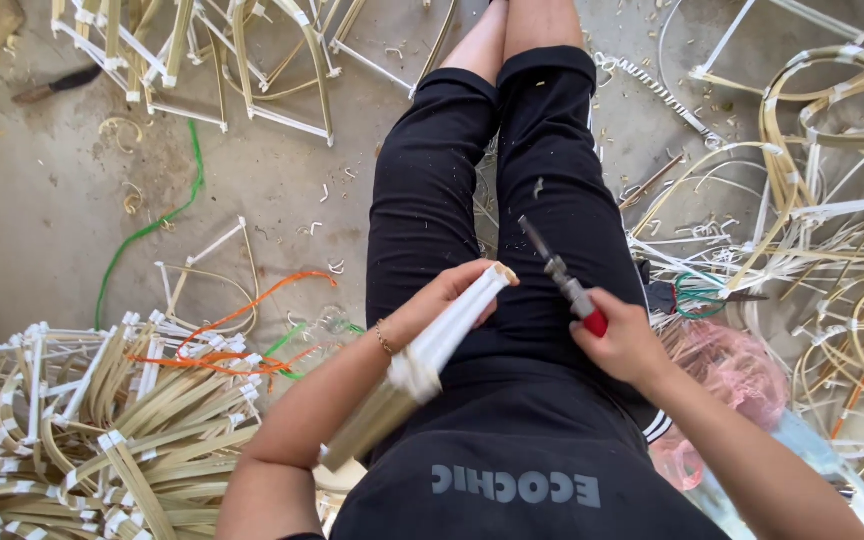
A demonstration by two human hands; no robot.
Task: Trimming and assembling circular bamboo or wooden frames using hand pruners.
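My left hand (442, 300) grips a bundle of bamboo strips (432, 350) wrapped in white tape, held slantwise over my lap with its taped end up near my right hand. My right hand (624, 340) is closed on a red-handled tool (560, 275) whose dark metal shaft points up and left, its tip a little to the right of the bundle's end and apart from it. I sit on the floor in black shorts (497, 200) with my legs stretched forward.
Taped bamboo frames are heaped at the lower left (82, 430) and at the right (832, 230), with more at the top (222, 60). Green cord (157, 225) and orange cord (242, 320) lie on the concrete floor. A pink plastic bag (737, 375) is by my right hip.
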